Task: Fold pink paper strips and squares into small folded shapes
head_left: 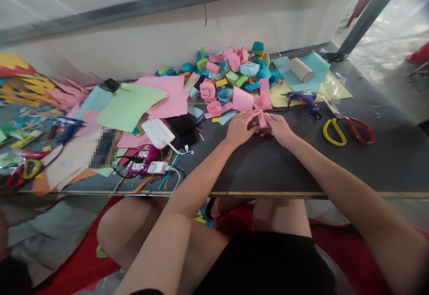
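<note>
A small pink paper strip (262,119) is pinched between my two hands above the dark table. My left hand (241,127) has its fingers closed on the strip's left side; my right hand (277,127) grips it from the right. Fingers partly cover the strip, so its full shape is hidden. Just beyond my hands are a pink paper cup shape (262,102) and a curled pink paper sheet (243,99). Behind them rises a pile of folded paper pieces (231,78) in pink, blue, green and yellow.
Right of my hands lie a blue glue gun (306,100) and scissors (345,123) with yellow and red handles. A cardboard tube (300,70) rests on blue paper. To the left are coloured sheets (134,103), a white power bank (158,133), a purple power strip (143,160) and cables.
</note>
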Action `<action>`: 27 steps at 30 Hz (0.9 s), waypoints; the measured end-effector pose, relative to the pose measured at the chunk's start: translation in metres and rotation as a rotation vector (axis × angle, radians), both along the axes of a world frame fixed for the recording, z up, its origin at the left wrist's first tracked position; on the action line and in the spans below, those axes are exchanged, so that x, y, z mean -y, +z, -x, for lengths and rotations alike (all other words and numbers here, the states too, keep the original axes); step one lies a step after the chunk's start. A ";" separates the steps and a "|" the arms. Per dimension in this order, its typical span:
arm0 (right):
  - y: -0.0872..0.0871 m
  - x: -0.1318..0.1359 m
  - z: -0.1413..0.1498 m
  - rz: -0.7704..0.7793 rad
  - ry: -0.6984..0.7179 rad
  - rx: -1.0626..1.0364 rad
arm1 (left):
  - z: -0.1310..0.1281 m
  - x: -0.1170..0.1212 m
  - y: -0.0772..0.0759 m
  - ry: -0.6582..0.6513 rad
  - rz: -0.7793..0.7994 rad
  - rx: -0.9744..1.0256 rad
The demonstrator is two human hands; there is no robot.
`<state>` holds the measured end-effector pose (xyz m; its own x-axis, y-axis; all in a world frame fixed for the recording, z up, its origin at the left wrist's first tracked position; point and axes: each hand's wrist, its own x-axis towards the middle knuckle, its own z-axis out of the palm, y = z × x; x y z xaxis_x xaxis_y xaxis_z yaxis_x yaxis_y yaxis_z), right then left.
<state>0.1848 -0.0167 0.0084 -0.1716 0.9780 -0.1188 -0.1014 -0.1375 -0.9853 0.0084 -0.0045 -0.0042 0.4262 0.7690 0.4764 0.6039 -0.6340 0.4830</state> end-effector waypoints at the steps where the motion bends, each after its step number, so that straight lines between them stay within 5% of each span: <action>1: 0.000 0.000 0.000 -0.001 0.001 -0.002 | 0.000 0.000 0.000 -0.006 -0.006 0.011; 27: 0.001 0.001 0.002 -0.051 0.066 0.042 | -0.004 0.007 -0.001 0.074 -0.016 0.222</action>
